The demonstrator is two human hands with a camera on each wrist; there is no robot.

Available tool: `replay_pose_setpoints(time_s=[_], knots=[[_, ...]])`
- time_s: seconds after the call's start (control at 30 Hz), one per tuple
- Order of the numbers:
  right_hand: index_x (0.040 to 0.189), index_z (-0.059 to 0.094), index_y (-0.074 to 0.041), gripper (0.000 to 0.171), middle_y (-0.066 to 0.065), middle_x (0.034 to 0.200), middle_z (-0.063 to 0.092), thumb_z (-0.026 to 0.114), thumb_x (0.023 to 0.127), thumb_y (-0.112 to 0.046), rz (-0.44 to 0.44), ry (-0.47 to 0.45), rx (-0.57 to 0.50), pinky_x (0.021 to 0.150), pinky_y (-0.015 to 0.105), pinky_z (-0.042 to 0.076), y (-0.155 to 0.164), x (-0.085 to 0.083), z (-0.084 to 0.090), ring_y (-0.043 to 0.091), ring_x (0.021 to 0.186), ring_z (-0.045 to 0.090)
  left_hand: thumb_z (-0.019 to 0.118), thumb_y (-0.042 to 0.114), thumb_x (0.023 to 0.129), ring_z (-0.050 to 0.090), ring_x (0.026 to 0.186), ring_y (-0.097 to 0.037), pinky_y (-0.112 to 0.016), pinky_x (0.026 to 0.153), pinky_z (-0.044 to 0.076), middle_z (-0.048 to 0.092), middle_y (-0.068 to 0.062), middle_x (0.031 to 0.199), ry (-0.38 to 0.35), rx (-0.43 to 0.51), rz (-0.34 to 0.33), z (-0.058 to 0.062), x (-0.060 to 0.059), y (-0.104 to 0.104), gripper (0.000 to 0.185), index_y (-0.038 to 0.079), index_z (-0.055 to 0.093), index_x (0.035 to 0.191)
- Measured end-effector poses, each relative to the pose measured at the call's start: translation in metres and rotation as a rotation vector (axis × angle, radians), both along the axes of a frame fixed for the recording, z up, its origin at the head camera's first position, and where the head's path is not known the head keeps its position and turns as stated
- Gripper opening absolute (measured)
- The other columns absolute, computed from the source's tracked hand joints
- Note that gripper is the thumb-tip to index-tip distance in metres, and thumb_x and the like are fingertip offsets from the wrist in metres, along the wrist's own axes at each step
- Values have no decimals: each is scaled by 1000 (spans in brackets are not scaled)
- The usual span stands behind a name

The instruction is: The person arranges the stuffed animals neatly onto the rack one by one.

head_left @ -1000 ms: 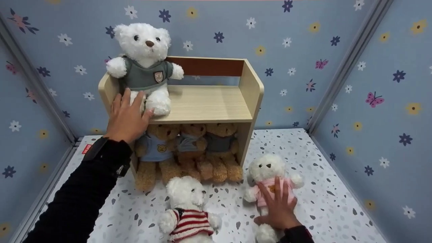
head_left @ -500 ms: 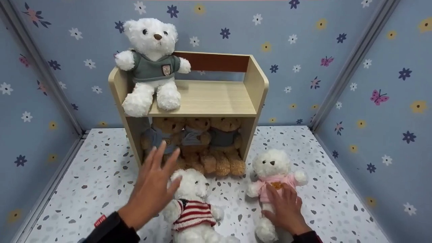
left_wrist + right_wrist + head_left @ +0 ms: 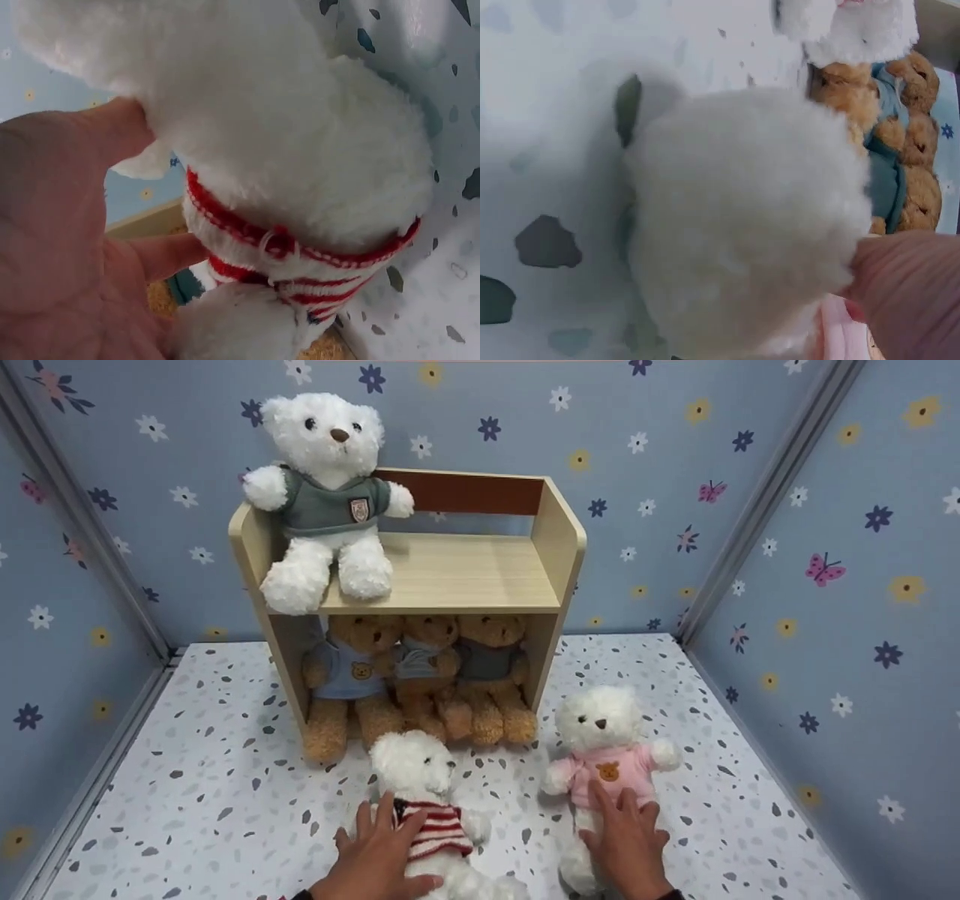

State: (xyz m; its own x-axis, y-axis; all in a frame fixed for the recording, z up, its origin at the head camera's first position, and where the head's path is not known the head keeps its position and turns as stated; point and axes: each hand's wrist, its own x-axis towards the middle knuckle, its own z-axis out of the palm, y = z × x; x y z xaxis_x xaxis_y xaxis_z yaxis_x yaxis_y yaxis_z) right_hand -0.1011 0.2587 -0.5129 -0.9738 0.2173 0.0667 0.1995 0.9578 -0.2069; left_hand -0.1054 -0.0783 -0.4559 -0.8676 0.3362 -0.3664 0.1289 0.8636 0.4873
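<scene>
My left hand (image 3: 379,859) lies flat on the striped bear (image 3: 424,810), fingers straight and spread over its red-and-white sweater; not curled round it. In the left wrist view the palm (image 3: 52,247) sits against the bear's (image 3: 300,172) side, thumb touching the fur.

My right hand (image 3: 626,844) rests on the pink bear (image 3: 604,757), fingers extended over its belly and lower body; no grip that I can see. The right wrist view is mostly one white paw (image 3: 742,217), blurred, with a fingertip (image 3: 911,292) at the edge.

Both bears are on the speckled floor (image 3: 225,780) in front of the wooden shelf (image 3: 555,555), well apart from each other. Striped bear: long axis runs front to back, head toward the shelf, legs toward me, face turned slightly right. Pink bear: same layout, head toward the shelf, face up toward the camera, just beside the shelf's right post.

A white bear in a green sweater (image 3: 326,495) sits upright on the shelf's top board, left end, legs over the front edge. Three brown bears (image 3: 420,675) are packed side by side in the lower compartment, facing out.
</scene>
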Motion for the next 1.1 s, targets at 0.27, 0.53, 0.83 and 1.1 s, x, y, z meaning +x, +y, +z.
replay_pose_setpoints(time_s=[0.27,0.53,0.83,1.1], knots=[[143,43,-29,83,15,112,53,82,70,-38,-40,-24,-10,69,76,33,-12,2,-2,67,103,32,76,59,67,16,129,-64,-82,86,19,11,-43,145,-83,-24,-36,-9,-8,-7,101,20,31,150],[143,41,-36,77,19,118,54,76,75,-47,6,-144,-31,63,70,41,-7,-5,-1,67,99,38,79,58,64,28,123,-58,-69,72,39,9,-39,147,-125,42,5,-18,-15,-9,104,27,30,150],[120,63,-18,35,4,103,69,63,90,-35,255,-248,-26,80,65,33,8,-12,-1,32,95,61,77,62,63,24,125,-61,-67,70,40,5,-42,146,-161,67,9,-24,-17,-14,108,24,26,151],[105,65,-19,19,-2,92,67,65,88,-29,246,-306,-41,74,55,36,12,-16,-2,25,83,58,79,60,61,21,126,-63,-66,69,41,4,-42,146,-157,109,27,-25,-17,-13,109,25,28,151]])
